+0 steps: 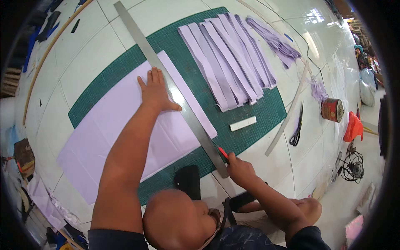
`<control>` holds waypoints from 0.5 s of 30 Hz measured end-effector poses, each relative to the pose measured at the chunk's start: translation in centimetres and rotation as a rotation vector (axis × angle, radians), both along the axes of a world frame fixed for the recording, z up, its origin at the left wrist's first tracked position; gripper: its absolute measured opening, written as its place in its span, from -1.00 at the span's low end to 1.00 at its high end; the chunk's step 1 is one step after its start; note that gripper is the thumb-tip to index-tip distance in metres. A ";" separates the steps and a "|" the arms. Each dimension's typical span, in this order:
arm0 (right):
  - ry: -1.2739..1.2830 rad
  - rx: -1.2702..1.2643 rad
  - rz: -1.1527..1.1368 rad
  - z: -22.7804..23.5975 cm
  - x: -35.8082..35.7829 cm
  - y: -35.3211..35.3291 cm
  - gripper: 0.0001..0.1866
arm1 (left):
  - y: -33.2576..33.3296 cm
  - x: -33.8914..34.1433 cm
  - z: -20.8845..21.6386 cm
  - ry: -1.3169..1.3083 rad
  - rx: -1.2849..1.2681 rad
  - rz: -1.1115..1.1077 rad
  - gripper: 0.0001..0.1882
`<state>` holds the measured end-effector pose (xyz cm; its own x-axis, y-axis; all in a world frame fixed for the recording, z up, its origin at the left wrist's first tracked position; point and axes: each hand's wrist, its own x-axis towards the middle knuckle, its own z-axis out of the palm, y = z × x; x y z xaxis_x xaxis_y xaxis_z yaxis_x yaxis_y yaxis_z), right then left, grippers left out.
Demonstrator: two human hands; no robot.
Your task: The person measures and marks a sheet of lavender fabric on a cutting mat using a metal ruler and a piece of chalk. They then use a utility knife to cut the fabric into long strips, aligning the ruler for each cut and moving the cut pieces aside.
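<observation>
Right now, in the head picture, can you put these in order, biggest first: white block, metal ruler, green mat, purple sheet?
1. Green mat, even partly covered
2. Purple sheet
3. Metal ruler, long but thin
4. White block

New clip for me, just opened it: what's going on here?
A person's left hand is spread over a metal ruler and the lavender cloth beside it. The right hand grips a red cutter, its tip near the ruler's edge toward the lower end. A narrow band of lavender cloth shows on the ruler's right side. Further right on the green mat lie several long lavender strips, and black-handled scissors rest on the tiled floor.
</observation>
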<state>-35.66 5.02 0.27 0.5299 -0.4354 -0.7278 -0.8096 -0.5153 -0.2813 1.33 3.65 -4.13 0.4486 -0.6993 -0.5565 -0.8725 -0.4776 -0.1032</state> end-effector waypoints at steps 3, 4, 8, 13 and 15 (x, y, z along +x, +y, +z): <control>-0.120 0.030 -0.009 3.8 2.4 -0.9 -0.74 | 0.5 0.2 0.2 -0.008 0.035 0.002 0.64; -0.160 0.009 -0.014 3.6 3.6 -1.6 -0.73 | 0.4 0.2 0.5 -0.014 0.038 0.003 0.64; -0.386 -0.077 -0.045 0.3 11.7 -5.0 -0.69 | 0.5 0.2 0.1 -0.002 -0.008 0.008 0.63; -0.461 -0.117 -0.095 -4.1 24.5 -8.6 -0.71 | 0.1 -0.1 0.1 -0.022 0.001 0.011 0.62; -0.511 -0.119 -0.127 -4.7 27.8 -8.9 -0.72 | -0.1 0.0 0.0 -0.008 0.019 0.013 0.62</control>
<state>-7.83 -3.92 -4.40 0.7412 -0.5833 -0.3322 -0.6429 -0.4744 -0.6013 1.29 3.57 -4.10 0.4620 -0.6828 -0.5660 -0.8654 -0.4866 -0.1194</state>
